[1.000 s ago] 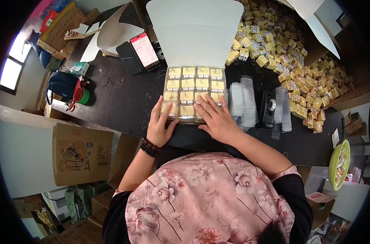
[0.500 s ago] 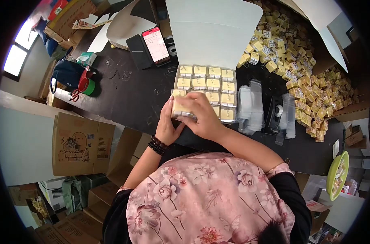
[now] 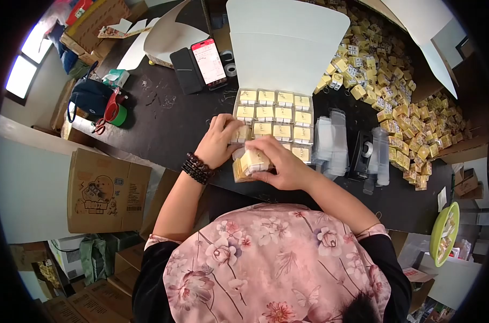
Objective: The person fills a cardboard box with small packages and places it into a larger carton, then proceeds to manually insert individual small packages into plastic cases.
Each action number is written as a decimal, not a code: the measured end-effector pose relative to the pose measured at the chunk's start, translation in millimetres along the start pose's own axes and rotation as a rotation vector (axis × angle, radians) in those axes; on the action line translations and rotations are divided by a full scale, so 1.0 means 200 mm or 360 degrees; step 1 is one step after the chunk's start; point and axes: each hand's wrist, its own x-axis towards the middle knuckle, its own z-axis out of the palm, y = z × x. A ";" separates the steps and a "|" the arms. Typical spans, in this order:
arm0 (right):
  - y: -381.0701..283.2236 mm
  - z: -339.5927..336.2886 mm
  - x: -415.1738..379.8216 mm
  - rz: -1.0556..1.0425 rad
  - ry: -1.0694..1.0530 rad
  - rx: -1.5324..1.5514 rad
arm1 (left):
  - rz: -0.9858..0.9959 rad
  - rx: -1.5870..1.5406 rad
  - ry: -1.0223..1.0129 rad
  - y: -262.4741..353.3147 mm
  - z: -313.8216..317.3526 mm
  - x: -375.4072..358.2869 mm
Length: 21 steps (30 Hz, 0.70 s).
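Note:
A white carton stands on the dark table with its lid raised, holding rows of small yellow-topped boxes with clear sides. At its left edge, my left hand has bent fingers against a small box in the left column; the exact grip is partly hidden. My right hand pinches another small yellow box, tilted over the carton's near left corner. Just beneath it shows a yellowish piece, partly covered, whose kind I cannot make out.
Clear plastic sleeves and a black tape dispenser lie right of the carton. Beyond is a large heap of small yellow boxes. A phone stands at the back; scissors and a green tape roll lie left.
My hands were together over the carton's near left part. Now my left hand grips farther up the left edge, and my right hand has moved nearer me with a small yellow box.

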 end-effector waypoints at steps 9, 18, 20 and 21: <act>0.08 0.00 -0.09 0.0074 -0.0148 -0.0234 | 0.0048 -0.0262 -0.0235 0.07 -0.15 -0.03; 0.18 0.00 -0.05 0.0450 0.0361 0.0960 | -0.0043 -0.0318 -0.0190 0.07 0.01 -0.14; 0.19 0.02 0.06 0.0667 0.0770 0.1408 | 0.0013 -0.0199 -0.0086 0.07 0.04 -0.18; 0.21 0.02 0.11 0.0670 0.0774 0.1408 | 0.0068 -0.0079 0.0014 0.08 0.05 -0.21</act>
